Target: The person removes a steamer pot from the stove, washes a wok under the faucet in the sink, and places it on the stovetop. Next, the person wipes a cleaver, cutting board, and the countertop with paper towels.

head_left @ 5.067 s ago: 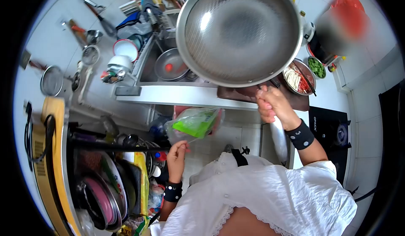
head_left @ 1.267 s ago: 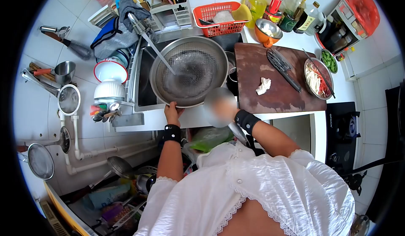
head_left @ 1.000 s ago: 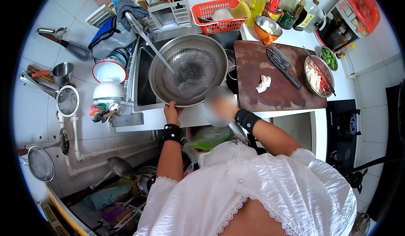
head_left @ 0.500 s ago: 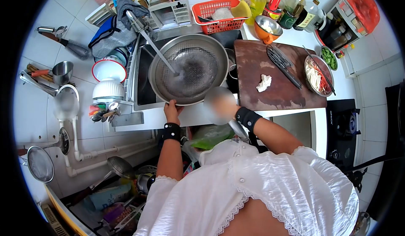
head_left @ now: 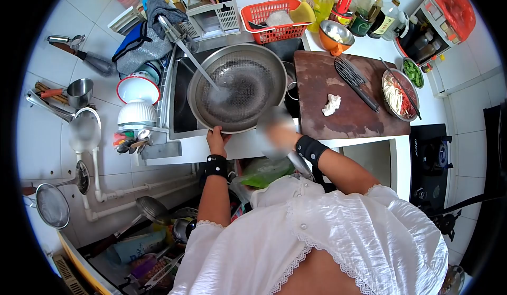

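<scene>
A wide grey wok with a textured inside is tilted over the sink, and a stream of water from the faucet falls into it. Water lies in the wok's bottom. My left hand is closed on the near rim, thumb and fingertips at its edge. At the wok's lower right, my right hand is closed around what looks like its handle; a silver end shows below the hand. A blurred patch covers most of those fingers. Both wrists wear black bands.
A brown cutting board to the right holds a black whisk-like utensil, a crumpled white piece and a bowl of shredded vegetables. A red basket and bottles stand behind. White bowls sit left; a stove is far right.
The wok has shifted very slightly, and the water inside has moved, with the stream spreading where it lands. Both hands keep nearly the same places.
</scene>
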A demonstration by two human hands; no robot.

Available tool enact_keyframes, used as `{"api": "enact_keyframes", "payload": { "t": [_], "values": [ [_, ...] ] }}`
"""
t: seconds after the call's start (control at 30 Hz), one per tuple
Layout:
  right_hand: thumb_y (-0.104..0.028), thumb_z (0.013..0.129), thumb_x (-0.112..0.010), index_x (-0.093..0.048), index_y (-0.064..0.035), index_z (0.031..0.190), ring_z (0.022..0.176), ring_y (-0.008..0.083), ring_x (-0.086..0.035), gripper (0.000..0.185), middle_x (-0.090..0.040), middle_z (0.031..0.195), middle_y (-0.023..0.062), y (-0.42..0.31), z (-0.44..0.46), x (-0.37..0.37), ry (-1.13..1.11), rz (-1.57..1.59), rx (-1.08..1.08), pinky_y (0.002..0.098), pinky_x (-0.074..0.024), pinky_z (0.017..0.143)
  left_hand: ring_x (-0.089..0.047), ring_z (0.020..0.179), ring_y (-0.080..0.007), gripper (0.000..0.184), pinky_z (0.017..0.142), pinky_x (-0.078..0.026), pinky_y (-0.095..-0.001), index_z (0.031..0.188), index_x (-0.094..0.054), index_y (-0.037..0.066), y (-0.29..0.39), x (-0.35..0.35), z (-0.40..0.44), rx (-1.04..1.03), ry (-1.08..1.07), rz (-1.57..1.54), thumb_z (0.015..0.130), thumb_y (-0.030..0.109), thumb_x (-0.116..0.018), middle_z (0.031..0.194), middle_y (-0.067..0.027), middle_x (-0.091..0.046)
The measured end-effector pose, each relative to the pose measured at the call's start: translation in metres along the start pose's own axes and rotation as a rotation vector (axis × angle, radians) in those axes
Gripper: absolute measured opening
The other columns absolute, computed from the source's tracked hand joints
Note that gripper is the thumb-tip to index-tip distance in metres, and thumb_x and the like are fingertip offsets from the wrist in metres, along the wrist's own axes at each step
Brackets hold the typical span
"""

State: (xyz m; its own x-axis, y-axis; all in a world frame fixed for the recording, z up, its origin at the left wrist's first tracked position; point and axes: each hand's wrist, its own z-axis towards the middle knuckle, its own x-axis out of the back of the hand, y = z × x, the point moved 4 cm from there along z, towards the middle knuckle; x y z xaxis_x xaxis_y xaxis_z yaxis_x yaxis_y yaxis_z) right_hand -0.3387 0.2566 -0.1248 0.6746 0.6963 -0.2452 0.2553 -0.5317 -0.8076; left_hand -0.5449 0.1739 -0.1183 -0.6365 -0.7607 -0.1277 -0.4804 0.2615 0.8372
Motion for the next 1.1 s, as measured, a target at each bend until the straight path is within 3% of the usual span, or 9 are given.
{"api": "enact_keyframes", "payload": {
  "t": [0.9,1.1],
  "values": [
    [-0.015,0.082,-0.052,-0.039,-0.0044,0.078,0.041,0.0099,-0.038,0.017,-0.041,0.06,0.0026,-0.007,-0.005,0.0,-0.015,-0.022,0.021,0.0233,-0.0308,0.033,-0.054,0.069,-0.0193,0.018,0.072,-0.05,-0.0355,0.087,-0.046,0.005,0.005,-0.003,-0.005,0.002,0.014,-0.004,0.08,0.022,-0.049,0.076,-0.0042,-0.047],
    [-0.016,0.083,-0.05,-0.044,-0.0038,0.081,0.044,0.0121,-0.042,0.014,-0.046,0.062,0.0034,0.0,0.0,0.006,-0.031,-0.101,0.025,0.0264,-0.0369,0.038,-0.054,0.07,-0.0194,0.018,0.072,-0.05,-0.0352,0.087,-0.046,0.007,0.002,-0.002,-0.003,0.001,0.013,-0.014,0.079,0.022,-0.05,0.077,-0.0037,-0.048]
  ]
}}
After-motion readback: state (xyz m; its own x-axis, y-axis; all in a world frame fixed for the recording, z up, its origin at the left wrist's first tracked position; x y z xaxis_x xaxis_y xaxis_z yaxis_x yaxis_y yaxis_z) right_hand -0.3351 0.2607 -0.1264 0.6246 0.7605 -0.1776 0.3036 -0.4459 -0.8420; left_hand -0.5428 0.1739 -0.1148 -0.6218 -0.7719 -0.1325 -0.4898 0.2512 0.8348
